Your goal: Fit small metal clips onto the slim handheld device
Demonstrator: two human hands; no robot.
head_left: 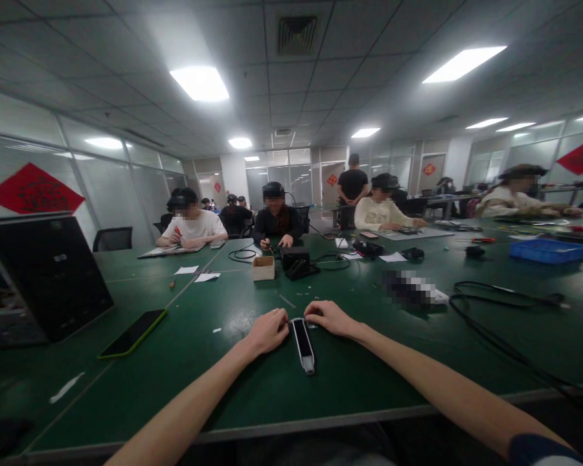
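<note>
A slim pen-shaped device with a white rim and a long dark face lies on the green table in front of me, its tapered end towards me. My left hand rests at its upper left edge, fingers curled and closed. On the opposite side, my right hand has its thumb and fingers pinched together close to the upper right edge. What either hand pinches, if anything, is too small to make out. Beneath the right fingertips lies a small clear scrap.
A phone in a lime case and a black computer tower are at left. Ahead stand a small cardboard box and a black device. Black cables and a blue tray lie right. Several people sit across the table.
</note>
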